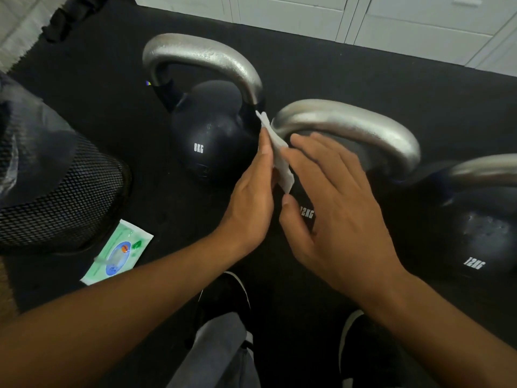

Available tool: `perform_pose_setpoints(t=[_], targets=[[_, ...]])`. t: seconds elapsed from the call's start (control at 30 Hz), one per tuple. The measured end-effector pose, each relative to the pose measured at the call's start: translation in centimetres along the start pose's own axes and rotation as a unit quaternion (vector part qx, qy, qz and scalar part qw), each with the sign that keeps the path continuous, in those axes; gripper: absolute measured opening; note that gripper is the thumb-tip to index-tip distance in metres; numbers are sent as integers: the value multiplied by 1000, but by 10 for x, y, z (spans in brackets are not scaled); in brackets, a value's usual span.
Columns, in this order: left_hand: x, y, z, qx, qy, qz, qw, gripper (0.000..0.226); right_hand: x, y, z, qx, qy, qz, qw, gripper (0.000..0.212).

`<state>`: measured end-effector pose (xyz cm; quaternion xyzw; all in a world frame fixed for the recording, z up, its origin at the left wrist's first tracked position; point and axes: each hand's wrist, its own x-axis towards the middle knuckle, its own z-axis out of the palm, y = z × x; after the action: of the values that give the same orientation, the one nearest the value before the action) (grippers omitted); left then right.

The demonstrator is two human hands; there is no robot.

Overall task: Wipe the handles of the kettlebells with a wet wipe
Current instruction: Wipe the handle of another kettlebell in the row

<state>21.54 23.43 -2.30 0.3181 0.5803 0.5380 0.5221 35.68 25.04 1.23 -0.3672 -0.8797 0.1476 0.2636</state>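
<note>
Both hands, left (pixel 251 197) and right (pixel 333 219), seemingly press a wet wipe (pixel 281 161) between flat, straight-fingered grips.

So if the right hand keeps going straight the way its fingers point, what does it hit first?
Probably the wet wipe, which its fingertips already seem to touch, then the silver handle of the middle kettlebell behind it; depth is unclear.
</note>
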Motion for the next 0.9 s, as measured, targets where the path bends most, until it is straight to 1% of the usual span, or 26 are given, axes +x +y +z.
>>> perform_pose_setpoints(t=[0.07,0.17,0.3,0.43,0.5,0.53,0.67,0.77,0.8,0.9], targets=[[6,3,0,23,12,14,1000,56,-5,-2,2,27,-13,23,999,55],[23,15,-2,55,45,-18,997,54,-10,-3,4,47,-42,57,996,55],[33,15,-8,16,39,-48,998,60,-13,-2,6,73,-68,89,991,56],[17,7,-6,-16,48,-41,998,48,-13,-3,6,102,-81,104,986,56],[7,6,-4,-24,38,-26,999,37,-14,-5,7,116,-91,105,983,54],[2,6,-4,-24,35,-20,999,36,-14,-7,7,124,-97,109,981,53],[-10,7,-4,-9,29,-4,1000,49,-15,-10,6,151,-124,115,974,48],[-16,4,2,-2,35,-1,999,31,-12,-11,6,181,-114,127,969,54],[-17,2,3,-4,42,3,999,32,-10,-11,5,191,-108,138,966,58],[-18,0,5,16,67,31,997,52,1,-11,5,225,-92,181,953,65]])
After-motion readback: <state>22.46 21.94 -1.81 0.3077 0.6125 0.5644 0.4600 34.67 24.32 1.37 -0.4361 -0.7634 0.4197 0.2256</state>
